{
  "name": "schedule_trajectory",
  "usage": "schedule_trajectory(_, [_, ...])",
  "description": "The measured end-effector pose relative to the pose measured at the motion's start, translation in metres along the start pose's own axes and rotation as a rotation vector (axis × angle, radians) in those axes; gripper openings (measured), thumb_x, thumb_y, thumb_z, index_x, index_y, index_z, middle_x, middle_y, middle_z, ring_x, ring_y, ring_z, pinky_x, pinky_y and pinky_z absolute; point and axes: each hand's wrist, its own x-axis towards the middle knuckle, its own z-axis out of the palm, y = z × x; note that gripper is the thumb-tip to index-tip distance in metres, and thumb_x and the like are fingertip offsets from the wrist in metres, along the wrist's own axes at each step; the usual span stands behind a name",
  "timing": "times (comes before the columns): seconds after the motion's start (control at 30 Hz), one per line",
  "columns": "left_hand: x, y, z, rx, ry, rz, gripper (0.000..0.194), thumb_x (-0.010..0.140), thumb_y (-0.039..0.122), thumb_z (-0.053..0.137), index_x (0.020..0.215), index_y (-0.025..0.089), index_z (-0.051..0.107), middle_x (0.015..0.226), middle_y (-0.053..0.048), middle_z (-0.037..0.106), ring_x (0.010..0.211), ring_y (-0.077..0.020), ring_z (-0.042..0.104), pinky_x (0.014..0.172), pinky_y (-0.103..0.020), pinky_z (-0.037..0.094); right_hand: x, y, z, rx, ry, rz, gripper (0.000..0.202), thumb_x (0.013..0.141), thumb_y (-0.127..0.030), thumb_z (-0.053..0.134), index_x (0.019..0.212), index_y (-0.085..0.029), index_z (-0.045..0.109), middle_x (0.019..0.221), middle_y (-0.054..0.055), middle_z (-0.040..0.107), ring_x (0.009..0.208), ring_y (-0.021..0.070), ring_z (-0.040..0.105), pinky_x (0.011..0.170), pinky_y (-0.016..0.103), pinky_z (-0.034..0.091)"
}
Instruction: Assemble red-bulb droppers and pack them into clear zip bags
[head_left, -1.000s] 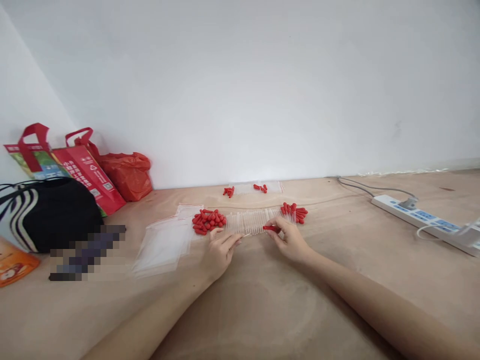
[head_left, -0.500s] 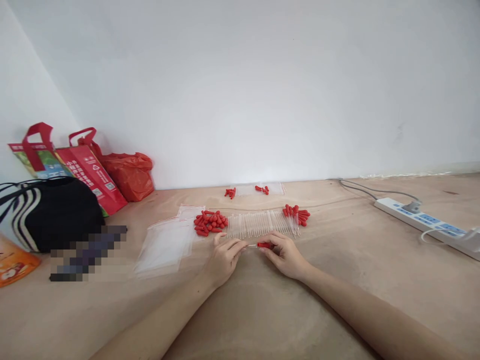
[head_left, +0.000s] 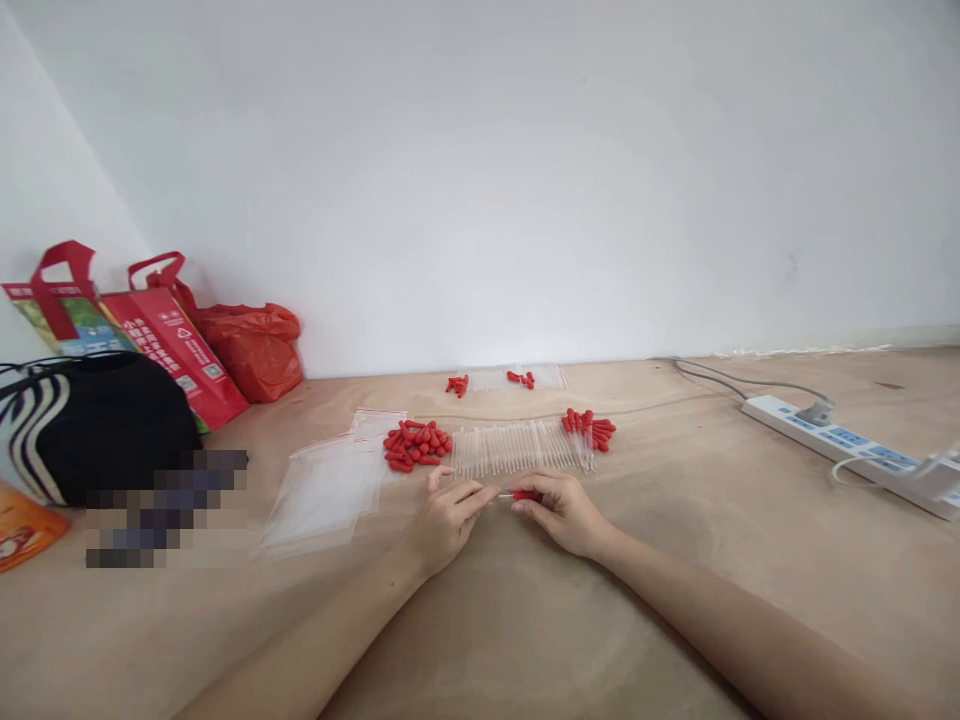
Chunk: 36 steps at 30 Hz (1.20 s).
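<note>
My left hand [head_left: 448, 520] is closed in a pinch on a thin clear dropper tube [head_left: 505, 496]. Between the fingers of my right hand [head_left: 564, 510] is a red rubber bulb [head_left: 524, 495], with its open end at the tube's right tip. Whether the tube sits inside the bulb I cannot tell. Just beyond my hands lies a row of clear tubes [head_left: 510, 447] side by side. Left of that row is a heap of loose red bulbs [head_left: 417, 444]. At its right end are droppers with red bulbs fitted [head_left: 589, 428], partly overlapping the tubes.
Clear zip bags [head_left: 322, 495] lie flat to the left. By the wall are more tubes [head_left: 487, 379] with red bulbs. A red plastic bag [head_left: 251, 350], carrier bags [head_left: 176, 345] and a black bag [head_left: 105, 425] stand at left. A power strip [head_left: 847, 445] with cables lies at right.
The red bulb and the tube have come closer together, with less tube showing between my hands. The whole view has shifted slightly.
</note>
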Motion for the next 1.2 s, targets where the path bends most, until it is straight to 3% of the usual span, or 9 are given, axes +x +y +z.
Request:
schedule_trajectory(0.47, [-0.001, 0.002, -0.002, -0.046, -0.052, 0.089, 0.037, 0.082, 0.007, 0.033, 0.106, 0.023, 0.056, 0.085, -0.003, 0.065, 0.074, -0.0138, 0.057, 0.072, -0.031, 0.026, -0.006, -0.002, -0.004, -0.068, 0.001, -0.143, 0.016, 0.083, -0.024, 0.046, 0.086, -0.02, 0.061, 0.076, 0.004, 0.063, 0.07, 0.0127, 0.056, 0.065, 0.024, 0.046])
schedule_trajectory(0.7, [-0.001, 0.004, -0.001, 0.035, 0.013, 0.195, 0.033, 0.085, 0.009, 0.033, 0.105, 0.021, 0.056, 0.077, -0.002, 0.064, 0.063, -0.0128, 0.053, 0.067, -0.031, 0.026, -0.008, 0.002, -0.004, -0.21, -0.065, -0.173, 0.017, 0.083, -0.026, 0.046, 0.085, -0.018, 0.061, 0.071, 0.005, 0.059, 0.065, 0.0132, 0.054, 0.06, 0.023, 0.044])
schedule_trajectory(1.2, [0.002, 0.009, 0.001, 0.024, 0.09, 0.219, 0.027, 0.087, 0.008, 0.032, 0.098, 0.017, 0.055, 0.074, -0.001, 0.064, 0.058, -0.0119, 0.052, 0.066, -0.03, 0.026, -0.003, 0.0, -0.001, -0.246, -0.107, -0.169, 0.015, 0.081, -0.022, 0.047, 0.084, -0.016, 0.06, 0.071, 0.005, 0.06, 0.066, 0.0135, 0.053, 0.061, 0.023, 0.042])
